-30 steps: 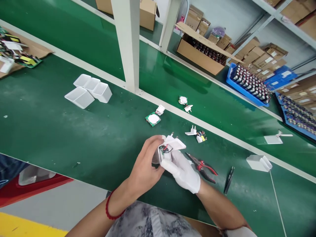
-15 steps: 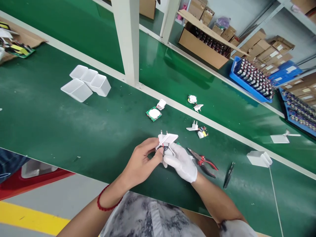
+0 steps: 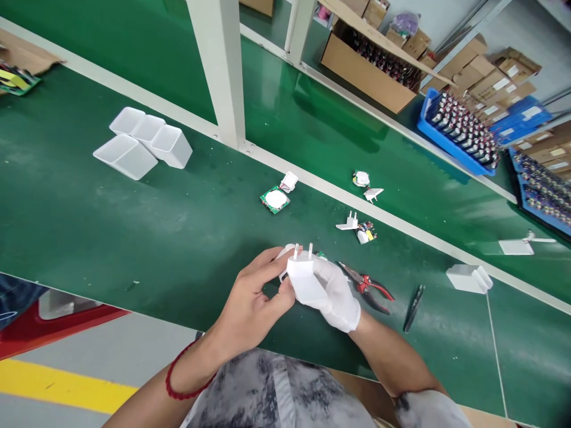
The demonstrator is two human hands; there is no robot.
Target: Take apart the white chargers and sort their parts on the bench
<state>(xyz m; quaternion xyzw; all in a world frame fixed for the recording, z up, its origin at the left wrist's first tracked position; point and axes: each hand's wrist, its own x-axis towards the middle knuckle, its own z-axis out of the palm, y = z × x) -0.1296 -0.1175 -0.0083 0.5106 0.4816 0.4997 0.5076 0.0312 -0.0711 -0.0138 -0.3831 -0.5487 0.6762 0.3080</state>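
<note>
Between my hands, above the green bench, is a white plug cover (image 3: pixel 305 280) with two metal pins pointing away from me. My bare left hand (image 3: pixel 256 291) pinches it at its left side with thumb and fingers. My right hand (image 3: pixel 338 294), in a white glove, is wrapped around its right side. Whatever lies behind the cover is mostly hidden by it and the glove. Red-handled pliers (image 3: pixel 366 288) lie just right of the glove, and black tweezers (image 3: pixel 414 308) lie further right.
Beyond my hands lie a circuit board (image 3: pixel 275 200) wired to a white cap and a plug cover (image 3: pixel 348 222) with its board. White housings (image 3: pixel 134 156) stand at left; another housing (image 3: pixel 469 279) lies at right. A pale post (image 3: pixel 220 77) rises from the bench. Blue trays (image 3: pixel 459 139) sit at the back.
The plug cover has turned so its broad outer face now shows and slopes toward me. The red and black wires seen before are now mostly hidden behind it.
</note>
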